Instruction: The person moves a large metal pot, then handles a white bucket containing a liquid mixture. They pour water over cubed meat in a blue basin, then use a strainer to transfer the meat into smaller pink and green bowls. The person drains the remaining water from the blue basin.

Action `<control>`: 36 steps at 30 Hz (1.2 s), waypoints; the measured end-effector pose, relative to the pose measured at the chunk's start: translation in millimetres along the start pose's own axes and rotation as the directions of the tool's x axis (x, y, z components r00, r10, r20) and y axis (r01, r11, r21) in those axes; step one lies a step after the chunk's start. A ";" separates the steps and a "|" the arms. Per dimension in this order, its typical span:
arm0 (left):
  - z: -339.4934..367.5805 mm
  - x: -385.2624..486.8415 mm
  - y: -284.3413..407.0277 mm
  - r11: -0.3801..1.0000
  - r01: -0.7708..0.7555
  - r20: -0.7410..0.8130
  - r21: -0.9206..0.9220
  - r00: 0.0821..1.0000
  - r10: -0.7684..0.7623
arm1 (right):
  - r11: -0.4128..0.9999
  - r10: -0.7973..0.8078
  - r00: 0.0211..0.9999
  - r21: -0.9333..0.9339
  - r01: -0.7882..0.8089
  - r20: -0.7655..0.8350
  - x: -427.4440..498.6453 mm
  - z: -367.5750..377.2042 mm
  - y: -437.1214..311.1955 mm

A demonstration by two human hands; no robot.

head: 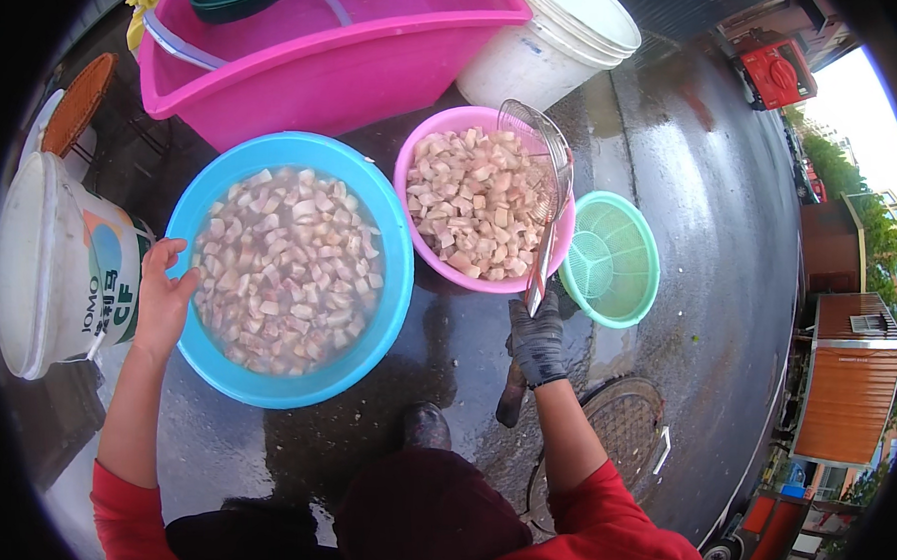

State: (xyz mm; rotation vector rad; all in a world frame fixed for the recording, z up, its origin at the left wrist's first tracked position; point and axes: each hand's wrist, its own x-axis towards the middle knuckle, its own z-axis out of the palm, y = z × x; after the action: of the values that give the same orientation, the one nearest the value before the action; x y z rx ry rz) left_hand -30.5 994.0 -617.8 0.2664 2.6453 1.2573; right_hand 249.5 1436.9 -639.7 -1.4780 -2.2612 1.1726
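My left hand (165,292) is bare, its thumb and fingertips at the left rim of a round blue plastic basin (303,395). Pale pinkish meat chunks (290,264) lie in cloudy water inside that basin. My right hand (539,343), in a grey glove, grips the handle of a metal wire-mesh skimmer (542,265). The skimmer's bowl rests over the right side of a pink round basin (456,274), which is heaped with similar chunks (475,204). A light green mesh strainer basket (609,258) stands on the ground just right of the pink basin.
Behind the basins stand a large magenta tub (320,83) holding a hose and a dark green bowl, and a white bucket (529,59). A lidded white bucket (65,259) is at the left. A manhole cover (624,422) lies in the wet ground beside my right forearm.
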 end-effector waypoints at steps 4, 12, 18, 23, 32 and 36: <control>-1.2 0.9 5.2 1.000 -0.004 0.002 -0.014 1.000 0.004 | 0.960 -0.234 0.965 -0.188 0.209 -0.121 4.8 -3.3 -2.9; -33.8 -32.8 64.8 0.996 -0.093 0.129 0.017 0.988 0.090 | 0.948 -0.306 0.947 -0.064 0.313 0.096 -30.4 5.1 -33.3; -32.6 -52.2 76.2 0.998 0.055 0.185 0.009 0.981 -0.055 | 0.638 -0.706 0.590 -0.010 0.770 0.392 -61.4 68.0 -61.1; -34.1 -53.4 63.5 0.996 0.081 0.211 0.026 0.974 -0.084 | 0.801 -0.598 0.730 0.279 0.530 0.330 -35.0 77.1 -26.4; -34.6 -37.4 44.2 0.982 0.171 0.201 0.085 0.962 -0.185 | 0.191 0.601 0.786 0.929 -0.318 0.145 157.9 -54.3 187.4; -0.8 -31.4 67.5 0.958 -0.022 0.378 0.286 0.921 -0.092 | 0.363 0.676 0.733 0.901 -0.239 -0.077 123.2 -74.7 220.7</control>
State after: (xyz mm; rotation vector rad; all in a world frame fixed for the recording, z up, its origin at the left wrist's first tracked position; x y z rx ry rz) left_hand 4.7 1027.8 -561.5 0.4577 2.4553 0.7121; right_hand 382.3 1619.8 -775.5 -1.6819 -0.6355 1.5383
